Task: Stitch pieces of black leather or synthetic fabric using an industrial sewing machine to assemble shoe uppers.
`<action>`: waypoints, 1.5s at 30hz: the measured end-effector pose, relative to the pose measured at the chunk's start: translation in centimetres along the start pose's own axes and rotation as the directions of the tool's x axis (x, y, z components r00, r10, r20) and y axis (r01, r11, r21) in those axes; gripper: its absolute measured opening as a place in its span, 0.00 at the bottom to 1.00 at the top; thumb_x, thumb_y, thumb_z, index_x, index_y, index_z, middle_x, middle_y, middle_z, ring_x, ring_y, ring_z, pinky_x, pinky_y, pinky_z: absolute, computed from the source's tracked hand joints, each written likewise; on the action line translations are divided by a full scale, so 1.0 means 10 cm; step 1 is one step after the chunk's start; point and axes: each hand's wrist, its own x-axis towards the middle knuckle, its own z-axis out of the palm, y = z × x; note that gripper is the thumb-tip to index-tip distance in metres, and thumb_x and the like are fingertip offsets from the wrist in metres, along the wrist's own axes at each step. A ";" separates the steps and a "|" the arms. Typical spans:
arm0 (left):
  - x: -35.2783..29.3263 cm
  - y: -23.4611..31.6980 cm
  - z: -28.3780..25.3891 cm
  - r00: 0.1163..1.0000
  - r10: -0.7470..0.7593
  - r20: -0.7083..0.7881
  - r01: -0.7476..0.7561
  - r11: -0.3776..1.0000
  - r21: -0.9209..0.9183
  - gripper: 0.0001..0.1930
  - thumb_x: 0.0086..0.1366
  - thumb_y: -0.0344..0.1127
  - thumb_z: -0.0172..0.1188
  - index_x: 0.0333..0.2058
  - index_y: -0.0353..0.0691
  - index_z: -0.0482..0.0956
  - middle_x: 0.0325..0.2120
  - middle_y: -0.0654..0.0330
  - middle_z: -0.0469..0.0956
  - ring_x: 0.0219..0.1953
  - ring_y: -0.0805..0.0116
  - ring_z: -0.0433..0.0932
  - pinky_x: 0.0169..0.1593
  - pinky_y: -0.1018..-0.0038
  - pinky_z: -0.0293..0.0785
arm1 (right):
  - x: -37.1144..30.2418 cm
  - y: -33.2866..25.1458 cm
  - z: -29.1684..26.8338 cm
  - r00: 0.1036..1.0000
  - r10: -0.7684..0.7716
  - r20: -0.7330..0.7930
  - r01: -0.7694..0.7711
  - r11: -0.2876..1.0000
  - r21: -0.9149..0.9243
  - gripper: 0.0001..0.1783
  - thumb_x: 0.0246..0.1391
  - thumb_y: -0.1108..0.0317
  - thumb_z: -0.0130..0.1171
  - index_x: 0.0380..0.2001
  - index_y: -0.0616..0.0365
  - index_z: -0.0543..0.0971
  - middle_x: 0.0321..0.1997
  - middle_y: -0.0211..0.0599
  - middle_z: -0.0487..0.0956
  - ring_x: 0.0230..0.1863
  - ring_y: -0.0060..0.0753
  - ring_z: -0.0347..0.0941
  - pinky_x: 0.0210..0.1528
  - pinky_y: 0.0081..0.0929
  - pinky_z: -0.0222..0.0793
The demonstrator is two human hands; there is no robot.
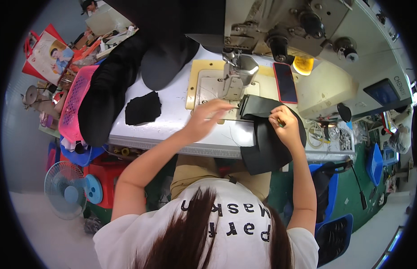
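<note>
A sewing machine [242,71] stands in front of me, its needle and presser foot over a cream bed plate [210,87]. My left hand [207,119] reaches toward the presser foot, fingers stretched out and apart, slightly blurred. Right of the needle, a black, leather-like panel [273,145] drapes over the table's front edge, with a folded black strip [257,106] on top. Over that panel my right hand [284,124] is closed with its fingers curled. A small dark thing shows between those fingers, too little of it to name.
A red-edged phone [285,83] lies right of the needle. A small black fabric piece [143,108] and a long stack of black panels [107,89] lie left, beside a pink basket [76,105]. A fan [67,190] stands lower left; blue bins [336,240] are lower right.
</note>
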 end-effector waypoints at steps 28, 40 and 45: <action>-0.42 -0.36 -1.50 0.957 -0.285 -0.050 0.190 0.488 0.852 0.10 0.46 0.35 0.65 0.26 0.38 0.78 0.28 0.56 0.74 0.39 0.57 0.72 0.42 0.65 0.70 | 0.20 -0.88 -1.10 0.998 0.024 -0.066 -0.046 0.938 -0.343 0.01 0.52 0.77 0.53 0.28 0.62 0.72 0.22 0.31 0.69 0.24 0.16 0.62 0.27 0.16 0.59; -0.58 -0.45 -1.90 0.967 -0.255 0.003 0.135 0.523 0.841 0.12 0.43 0.28 0.66 0.27 0.38 0.74 0.31 0.57 0.72 0.39 0.57 0.70 0.41 0.67 0.69 | 0.81 -0.71 -0.27 0.976 -0.217 -0.022 0.215 0.973 -0.081 0.09 0.41 0.86 0.53 0.28 0.64 0.73 0.24 0.35 0.73 0.24 0.26 0.67 0.31 0.18 0.64; -0.54 -0.17 -2.20 0.914 -0.392 -0.104 0.388 0.770 0.506 0.07 0.49 0.24 0.60 0.26 0.32 0.71 0.23 0.58 0.72 0.30 0.70 0.72 0.37 0.75 0.67 | 0.88 -0.64 -0.10 0.989 -0.141 0.032 0.139 0.987 0.078 0.11 0.45 0.83 0.58 0.34 0.62 0.73 0.26 0.34 0.75 0.27 0.20 0.71 0.31 0.17 0.67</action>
